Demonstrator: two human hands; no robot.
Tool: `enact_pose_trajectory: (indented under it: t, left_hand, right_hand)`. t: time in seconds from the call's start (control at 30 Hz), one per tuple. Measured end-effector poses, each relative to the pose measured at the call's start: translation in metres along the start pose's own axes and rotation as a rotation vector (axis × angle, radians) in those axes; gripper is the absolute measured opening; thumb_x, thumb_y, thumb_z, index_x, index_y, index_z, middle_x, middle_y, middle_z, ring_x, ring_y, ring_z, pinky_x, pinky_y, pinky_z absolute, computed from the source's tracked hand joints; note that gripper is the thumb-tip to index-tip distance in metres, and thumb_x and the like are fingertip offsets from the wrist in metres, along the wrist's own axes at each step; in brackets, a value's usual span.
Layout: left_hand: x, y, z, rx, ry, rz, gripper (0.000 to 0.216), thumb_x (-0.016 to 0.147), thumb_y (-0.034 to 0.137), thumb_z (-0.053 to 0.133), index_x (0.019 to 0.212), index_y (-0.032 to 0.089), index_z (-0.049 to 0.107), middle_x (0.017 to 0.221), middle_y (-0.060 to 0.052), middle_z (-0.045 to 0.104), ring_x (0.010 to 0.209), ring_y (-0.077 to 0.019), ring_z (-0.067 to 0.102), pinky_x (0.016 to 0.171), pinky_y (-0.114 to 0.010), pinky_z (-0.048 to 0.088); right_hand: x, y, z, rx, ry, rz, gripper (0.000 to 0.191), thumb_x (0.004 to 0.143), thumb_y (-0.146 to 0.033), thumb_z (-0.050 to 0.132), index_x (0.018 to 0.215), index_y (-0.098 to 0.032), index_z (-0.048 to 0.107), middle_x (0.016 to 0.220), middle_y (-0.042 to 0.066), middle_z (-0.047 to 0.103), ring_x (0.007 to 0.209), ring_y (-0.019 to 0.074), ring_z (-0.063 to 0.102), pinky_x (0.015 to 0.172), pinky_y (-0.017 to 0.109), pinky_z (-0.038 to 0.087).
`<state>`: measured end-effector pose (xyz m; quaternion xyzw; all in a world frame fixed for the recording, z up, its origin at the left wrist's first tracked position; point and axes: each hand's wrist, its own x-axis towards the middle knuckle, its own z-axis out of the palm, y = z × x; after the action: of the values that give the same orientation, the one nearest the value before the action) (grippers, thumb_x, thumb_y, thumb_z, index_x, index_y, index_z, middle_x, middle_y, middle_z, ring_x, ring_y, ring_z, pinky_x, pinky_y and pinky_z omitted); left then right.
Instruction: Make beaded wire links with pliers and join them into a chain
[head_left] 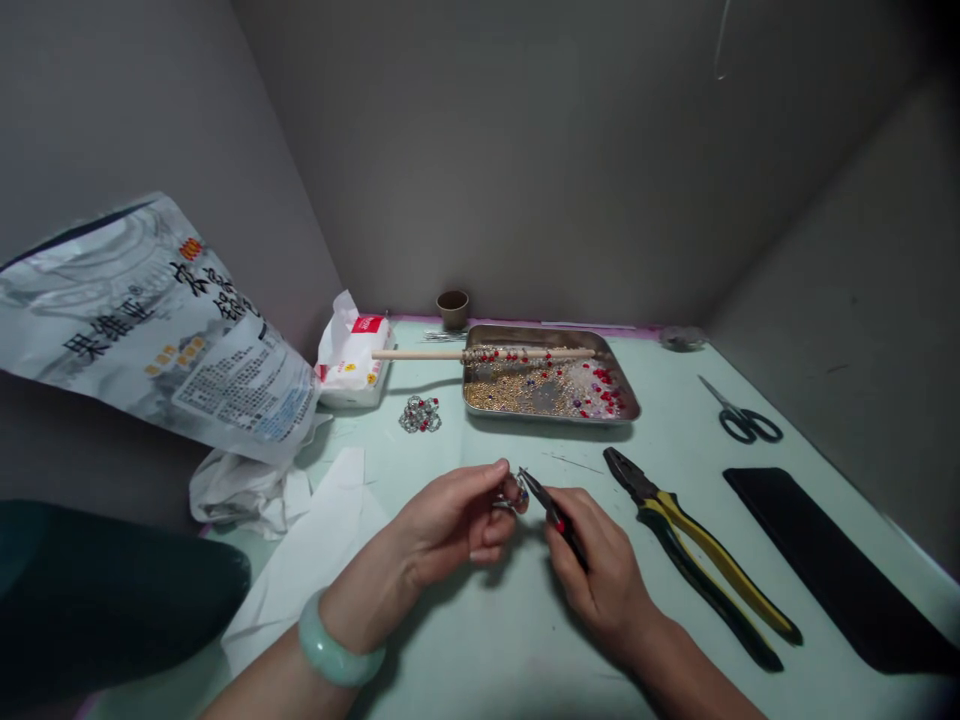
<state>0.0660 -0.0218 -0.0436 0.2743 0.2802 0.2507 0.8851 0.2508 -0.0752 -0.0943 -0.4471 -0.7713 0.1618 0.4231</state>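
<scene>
My left hand, with a pale green bangle at the wrist, pinches a small beaded wire piece between thumb and fingers. My right hand is closed around small black pliers with a red spot on them. Their narrow tips meet the upper edge of the beaded piece; whether they grip its wire I cannot tell. Behind my hands lies a cluster of silvery and red beads. A thin wire or needle rests on the table beyond the pliers.
A metal tray of gold, clear and red beads has a bead-strung wooden stick across it. Large pliers, scissors and a black case lie right. Tissues, paper and a big pouch are left.
</scene>
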Motion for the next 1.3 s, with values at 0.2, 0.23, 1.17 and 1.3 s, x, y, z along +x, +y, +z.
enact_pose_trajectory:
  t: [0.2,0.23,1.17,1.3]
  left_hand:
    - [0.001,-0.001,-0.006,-0.105,-0.137,-0.082,0.024,0.086,0.035,0.052,0.08,0.012,0.057,0.075,-0.005,0.061,0.04,-0.0054,0.042,0.034,-0.018,0.028]
    - [0.001,-0.002,-0.007,-0.102,-0.155,-0.085,0.024,0.086,0.035,0.05,0.081,0.012,0.057,0.074,-0.005,0.061,0.039,-0.0061,0.043,0.033,-0.019,0.031]
    - [0.006,-0.006,0.005,0.552,0.315,0.381,0.024,0.087,0.037,0.051,0.078,0.015,0.055,0.052,0.004,0.045,0.046,-0.0076,0.041,0.047,-0.021,0.034]
    - [0.005,-0.006,0.01,0.719,0.378,0.496,0.023,0.086,0.035,0.052,0.076,0.015,0.055,0.061,0.003,0.048,0.048,-0.007,0.041,0.049,-0.022,0.034]
  right_hand:
    - [0.0,0.001,0.0,0.082,-0.028,-0.006,0.035,0.088,-0.012,0.044,0.122,-0.019,0.046,0.1,0.009,0.057,0.089,0.0195,0.056,0.076,0.033,0.048]
    - [0.0,0.001,-0.001,0.091,-0.033,-0.001,0.035,0.088,-0.011,0.043,0.122,-0.019,0.046,0.101,0.008,0.057,0.089,0.0195,0.056,0.077,0.033,0.048]
    - [0.003,-0.008,-0.005,0.176,-0.067,0.155,0.03,0.089,-0.018,0.045,0.119,-0.021,0.047,0.101,0.007,0.052,0.087,0.0185,0.051,0.077,0.031,0.045]
    - [0.002,-0.008,-0.003,0.154,-0.062,0.135,0.031,0.09,-0.016,0.045,0.12,-0.021,0.046,0.098,0.006,0.053,0.085,0.0177,0.052,0.074,0.03,0.045]
